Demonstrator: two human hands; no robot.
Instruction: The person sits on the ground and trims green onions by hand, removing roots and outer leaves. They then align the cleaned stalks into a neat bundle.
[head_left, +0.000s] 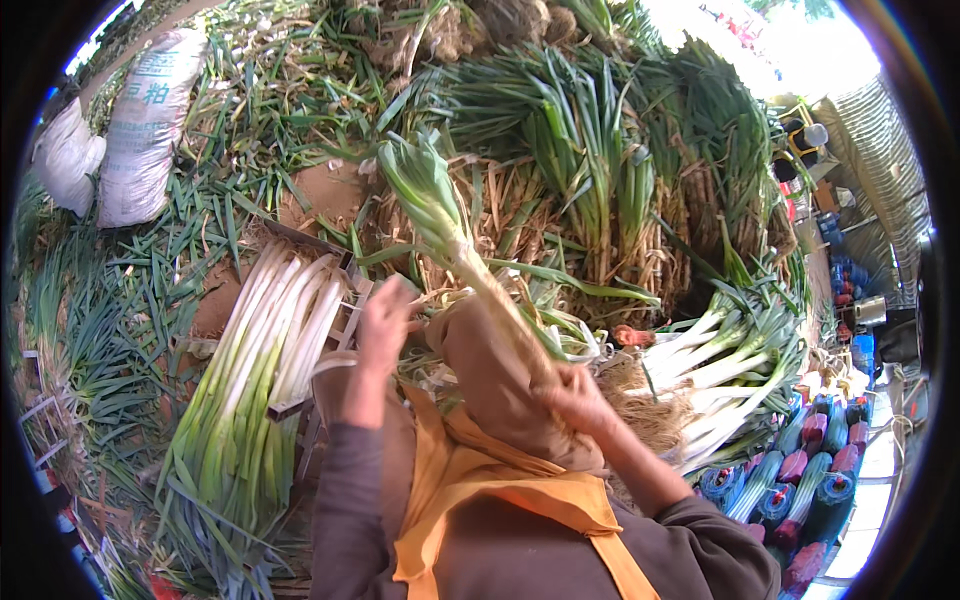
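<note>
A long scallion stalk (491, 289) with dry, tan outer layers slants across my right knee, its green leaves pointing away from me. My right hand (574, 394) grips it near its root end. My left hand (386, 326) is apart from the stalk, blurred, over the side of a metal rack; whether it pinches a shred of leaf cannot be made out. To its left, a bundle of peeled scallions (255, 360) lies on the metal rack (289, 409), white ends away from me and leaves towards me.
Unpeeled scallions (592, 157) stand bunched ahead. At right lies a pile of white-stemmed scallions (712, 367) with fibrous roots, near bundles of blue twine (776, 499). Leaf scraps (202, 217) cover the ground at left. Printed woven sacks (146, 135) stand at far left.
</note>
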